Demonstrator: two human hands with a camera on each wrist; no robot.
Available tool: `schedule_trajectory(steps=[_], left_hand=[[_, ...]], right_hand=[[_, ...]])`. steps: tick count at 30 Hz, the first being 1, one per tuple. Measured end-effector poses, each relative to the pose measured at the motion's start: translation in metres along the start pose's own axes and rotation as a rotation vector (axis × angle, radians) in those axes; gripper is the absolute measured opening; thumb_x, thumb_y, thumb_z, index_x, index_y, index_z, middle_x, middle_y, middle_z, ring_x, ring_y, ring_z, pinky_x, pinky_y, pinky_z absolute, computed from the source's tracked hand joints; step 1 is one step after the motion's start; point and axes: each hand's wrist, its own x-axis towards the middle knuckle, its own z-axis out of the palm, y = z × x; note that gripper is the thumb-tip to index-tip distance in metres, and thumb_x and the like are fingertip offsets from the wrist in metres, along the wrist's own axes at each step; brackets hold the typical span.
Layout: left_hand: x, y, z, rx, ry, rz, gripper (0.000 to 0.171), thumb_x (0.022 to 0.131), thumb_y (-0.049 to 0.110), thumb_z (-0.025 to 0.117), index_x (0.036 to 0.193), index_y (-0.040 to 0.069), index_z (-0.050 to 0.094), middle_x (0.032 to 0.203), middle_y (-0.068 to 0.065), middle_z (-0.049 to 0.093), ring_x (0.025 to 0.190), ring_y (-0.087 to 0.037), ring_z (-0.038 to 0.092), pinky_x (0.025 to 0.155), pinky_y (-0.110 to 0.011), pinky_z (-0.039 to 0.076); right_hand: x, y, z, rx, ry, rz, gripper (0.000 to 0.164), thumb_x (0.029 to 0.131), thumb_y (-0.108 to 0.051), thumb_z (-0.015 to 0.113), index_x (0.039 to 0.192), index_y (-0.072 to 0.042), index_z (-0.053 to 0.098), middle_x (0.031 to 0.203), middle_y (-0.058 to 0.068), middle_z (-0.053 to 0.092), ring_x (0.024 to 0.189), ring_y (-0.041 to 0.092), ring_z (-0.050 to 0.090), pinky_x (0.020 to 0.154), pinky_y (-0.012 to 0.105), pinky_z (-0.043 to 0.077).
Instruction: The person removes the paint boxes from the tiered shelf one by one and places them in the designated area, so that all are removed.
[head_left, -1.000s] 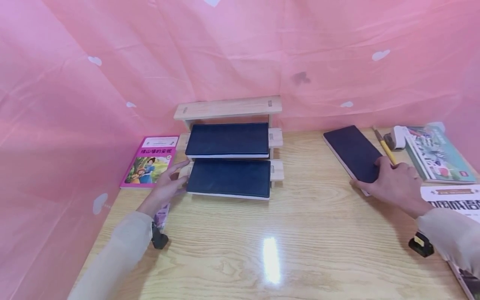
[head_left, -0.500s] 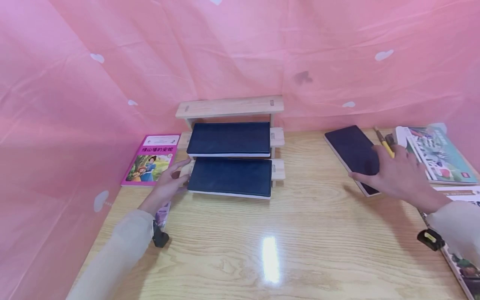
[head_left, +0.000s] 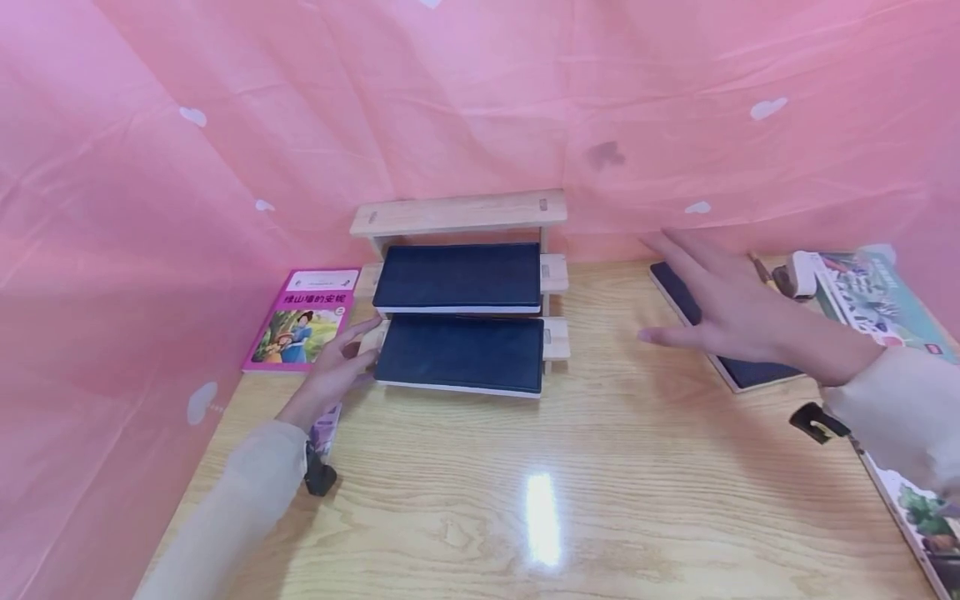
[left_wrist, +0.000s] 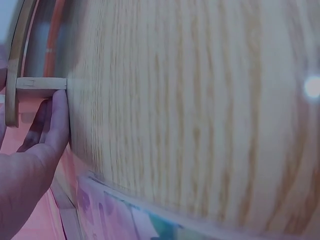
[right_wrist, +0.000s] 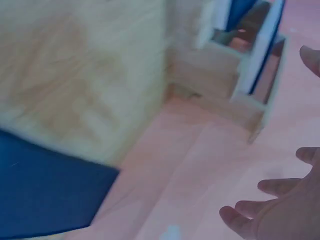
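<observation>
My left hand (head_left: 333, 367) holds the left end of a stepped wooden rack (head_left: 459, 215). In the left wrist view, fingers (left_wrist: 60, 112) of that hand touch the rack's pale side piece (left_wrist: 42, 85). Two dark navy notebooks lie on the rack, an upper notebook (head_left: 457, 277) and a lower notebook (head_left: 459, 354). My right hand (head_left: 738, 304), fingers spread and holding nothing, hovers over a third navy notebook (head_left: 678, 292) on the table, covering part of it. The right wrist view shows this notebook (right_wrist: 47, 190) lower left, apart from the fingers.
A pink-covered storybook (head_left: 300, 325) lies left of the rack, another book (head_left: 324, 433) partly under the left arm. At right are a white object (head_left: 804, 275), a partly hidden brush (head_left: 761, 268), a teal book (head_left: 888, 292) and more books. Pink cloth (head_left: 480, 100) surrounds the table.
My right hand has let go of the third notebook, lifted off it and moved left with its fingers spreading. The left hand stays on the rack.
</observation>
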Motion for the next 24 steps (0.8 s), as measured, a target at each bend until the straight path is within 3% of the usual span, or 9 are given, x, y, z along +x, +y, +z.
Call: schedule_trajectory(steps=[6, 16, 20, 24], left_hand=[[0.001, 0.0, -0.001, 0.027, 0.004, 0.033, 0.049, 0.09, 0.016, 0.054, 0.13, 0.043, 0.043, 0.145, 0.0, 0.026, 0.116, -0.028, 0.044, 0.09, -0.041, 0.047], [-0.002, -0.002, -0.003, 0.028, 0.024, 0.026, 0.049, 0.09, 0.017, 0.055, 0.128, 0.045, 0.043, 0.146, -0.001, 0.023, 0.124, -0.029, 0.037, 0.09, -0.04, 0.047], [0.0, -0.002, 0.0, 0.026, 0.027, 0.037, 0.049, 0.089, 0.015, 0.054, 0.128, 0.044, 0.044, 0.147, 0.001, 0.021, 0.128, -0.029, 0.031, 0.09, -0.04, 0.047], [0.001, -0.002, 0.0, 0.022, 0.032, 0.039, 0.049, 0.089, 0.015, 0.054, 0.128, 0.043, 0.044, 0.147, 0.0, 0.021, 0.127, -0.029, 0.032, 0.09, -0.04, 0.046]], right_hand=[[0.021, -0.023, 0.006, 0.035, -0.112, 0.017, 0.098, 0.072, -0.051, 0.067, 0.146, -0.025, 0.008, 0.15, 0.01, 0.008, 0.134, 0.037, 0.012, 0.103, 0.061, 0.013], [0.065, -0.047, 0.036, 0.0, -0.093, -0.152, 0.095, 0.073, -0.059, 0.062, 0.145, -0.021, 0.014, 0.149, 0.014, 0.011, 0.134, 0.036, 0.015, 0.102, 0.061, 0.02], [0.081, -0.053, 0.05, -0.02, -0.132, -0.164, 0.093, 0.074, -0.066, 0.054, 0.145, -0.021, 0.014, 0.15, 0.012, 0.006, 0.135, 0.034, 0.009, 0.105, 0.058, 0.018], [0.096, -0.057, 0.063, -0.058, -0.146, -0.177, 0.091, 0.073, -0.067, 0.053, 0.143, -0.019, 0.02, 0.148, 0.016, 0.012, 0.134, 0.039, 0.01, 0.106, 0.059, 0.015]])
